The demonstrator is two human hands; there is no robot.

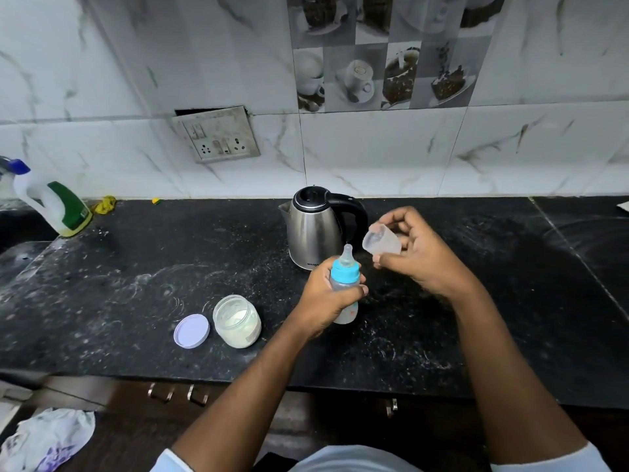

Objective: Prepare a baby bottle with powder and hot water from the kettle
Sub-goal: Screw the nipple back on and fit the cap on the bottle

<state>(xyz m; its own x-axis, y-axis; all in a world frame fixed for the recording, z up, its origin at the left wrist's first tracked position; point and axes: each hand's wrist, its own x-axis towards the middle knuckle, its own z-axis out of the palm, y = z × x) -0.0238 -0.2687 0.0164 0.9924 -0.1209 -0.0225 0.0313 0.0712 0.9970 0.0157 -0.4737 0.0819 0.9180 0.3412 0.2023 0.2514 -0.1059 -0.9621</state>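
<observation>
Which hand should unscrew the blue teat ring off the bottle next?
Probably the right hand, once it sets down the clear cap it holds. It hovers just beside the blue ring, while the left hand is wrapped around the bottle, steadying it upright.

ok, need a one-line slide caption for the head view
Left hand holds the baby bottle, right hand holds its clear cap, in front of the kettle; open powder jar nearby.
</observation>
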